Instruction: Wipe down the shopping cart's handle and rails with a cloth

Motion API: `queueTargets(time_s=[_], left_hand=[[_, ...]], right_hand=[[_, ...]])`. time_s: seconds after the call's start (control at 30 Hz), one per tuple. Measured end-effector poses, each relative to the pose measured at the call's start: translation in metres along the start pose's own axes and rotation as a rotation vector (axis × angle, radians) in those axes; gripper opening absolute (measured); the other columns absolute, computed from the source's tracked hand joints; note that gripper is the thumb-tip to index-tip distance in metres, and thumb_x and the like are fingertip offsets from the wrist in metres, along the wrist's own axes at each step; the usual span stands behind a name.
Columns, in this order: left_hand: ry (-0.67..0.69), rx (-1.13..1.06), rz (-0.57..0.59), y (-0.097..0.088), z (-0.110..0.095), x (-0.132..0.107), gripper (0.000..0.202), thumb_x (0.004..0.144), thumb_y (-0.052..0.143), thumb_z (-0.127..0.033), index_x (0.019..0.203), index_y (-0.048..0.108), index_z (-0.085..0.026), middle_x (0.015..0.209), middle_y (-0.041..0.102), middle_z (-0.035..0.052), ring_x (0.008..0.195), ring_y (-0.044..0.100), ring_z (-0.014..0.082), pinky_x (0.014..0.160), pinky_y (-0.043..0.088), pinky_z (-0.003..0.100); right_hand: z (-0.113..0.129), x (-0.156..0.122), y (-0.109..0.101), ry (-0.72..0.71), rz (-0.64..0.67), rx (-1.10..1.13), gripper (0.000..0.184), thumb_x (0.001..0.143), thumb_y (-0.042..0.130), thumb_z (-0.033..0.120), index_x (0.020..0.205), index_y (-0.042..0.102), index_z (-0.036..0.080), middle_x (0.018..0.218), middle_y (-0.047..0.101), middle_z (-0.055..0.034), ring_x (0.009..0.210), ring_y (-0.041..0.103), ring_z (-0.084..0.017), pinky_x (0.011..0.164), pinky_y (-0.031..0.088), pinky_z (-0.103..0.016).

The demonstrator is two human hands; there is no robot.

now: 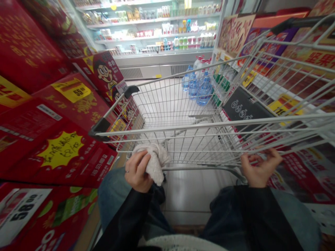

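A wire shopping cart point(183, 128) stands sideways across my view, its basket showing only bare wire and the floor through it. My left hand point(138, 171) is closed on a bunched white cloth point(158, 158), which presses against the lower wires of the cart's near side. One end of the cloth hangs down below my fingers. On the right, my right hand point(259, 169) has its fingers curled at the lower wires of the same side, gripping the cart. A dark panel with white round symbols point(238, 108) is fixed at the cart's handle end.
Stacked red cartons point(62, 122) with price cards rise close on the left. More boxes point(319, 55) fill the right-hand shelf. Large blue water bottles point(204, 89) stand on the floor beyond the cart. A lit refrigerated shelf point(157, 24) spans the back. My knees are below the cart.
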State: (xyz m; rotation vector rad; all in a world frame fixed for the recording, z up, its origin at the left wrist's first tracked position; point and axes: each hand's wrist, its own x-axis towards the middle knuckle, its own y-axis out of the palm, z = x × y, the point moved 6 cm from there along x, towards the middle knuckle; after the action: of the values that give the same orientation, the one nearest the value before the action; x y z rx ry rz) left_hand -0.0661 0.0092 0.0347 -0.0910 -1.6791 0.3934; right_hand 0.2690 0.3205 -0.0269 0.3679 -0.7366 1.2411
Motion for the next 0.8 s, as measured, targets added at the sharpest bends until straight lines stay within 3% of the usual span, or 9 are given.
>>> queueTargets(time_s=[0.13, 0.3, 0.57, 0.8], left_hand=[[0.019, -0.020, 0.078, -0.002, -0.001, 0.002, 0.048, 0.086, 0.075, -0.014, 0.133, 0.070, -0.025, 0.122, 0.076, 0.0111, 0.118, 0.071, 0.0271, 0.105, 0.056, 0.042], [0.052, -0.022, -0.003, -0.004, -0.010, 0.021, 0.057, 0.086, 0.074, -0.014, 0.140, 0.067, -0.030, 0.130, 0.075, 0.0077, 0.121, 0.071, 0.0269, 0.109, 0.057, 0.043], [0.163, -0.008, 0.062, 0.008, -0.015, -0.009, 0.056, 0.085, 0.058, -0.001, 0.135, 0.070, -0.024, 0.120, 0.079, 0.0102, 0.117, 0.074, 0.0243, 0.105, 0.061, 0.039], [0.100, 0.023, -0.015, 0.005, -0.011, 0.007, 0.047, 0.089, 0.066, -0.011, 0.134, 0.071, -0.026, 0.127, 0.077, 0.0097, 0.120, 0.072, 0.0262, 0.105, 0.060, 0.043]], right_hand=[[-0.001, 0.000, 0.000, -0.012, -0.001, -0.023, 0.064, 0.068, 0.077, 0.022, 0.125, 0.048, 0.021, 0.119, 0.051, -0.0056, 0.073, 0.055, -0.011, 0.054, 0.047, -0.025], [-0.001, -0.001, 0.000, -0.015, -0.002, -0.014, 0.065, 0.067, 0.077, 0.022, 0.125, 0.047, 0.021, 0.116, 0.051, -0.0049, 0.075, 0.055, -0.012, 0.054, 0.048, -0.025], [0.004, 0.001, 0.001, -0.002, 0.004, -0.010, 0.065, 0.069, 0.076, 0.023, 0.127, 0.047, 0.021, 0.121, 0.054, -0.0080, 0.078, 0.055, -0.013, 0.054, 0.046, -0.025], [0.001, -0.001, 0.000, 0.013, -0.002, -0.026, 0.065, 0.068, 0.076, 0.024, 0.127, 0.047, 0.020, 0.122, 0.052, -0.0080, 0.076, 0.053, -0.012, 0.054, 0.046, -0.026]])
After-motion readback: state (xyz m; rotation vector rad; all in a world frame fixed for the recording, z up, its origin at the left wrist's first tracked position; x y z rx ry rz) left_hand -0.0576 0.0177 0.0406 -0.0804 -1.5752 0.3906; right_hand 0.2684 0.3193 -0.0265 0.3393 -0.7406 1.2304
